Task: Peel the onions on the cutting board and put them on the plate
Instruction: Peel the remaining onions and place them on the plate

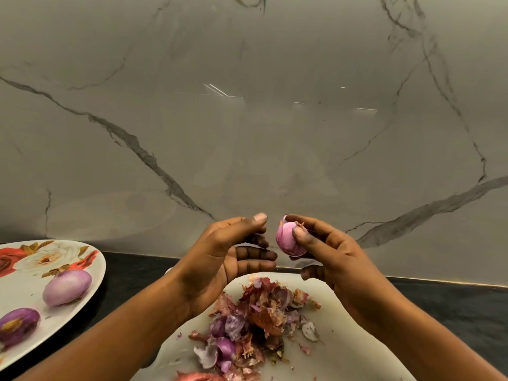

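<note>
My right hand holds a small pink-purple onion above the white cutting board, thumb pressed on its top where a scrap of dry skin clings. My left hand hovers just left of the onion, fingers relaxed and holding nothing. A pile of onion skins lies on the board below my hands. On the flowered plate at the left lie two peeled onions, a pale one and a darker purple one.
The board and plate rest on a dark countertop. A grey marble wall rises right behind them. A reddish onion piece shows at the bottom edge of the board.
</note>
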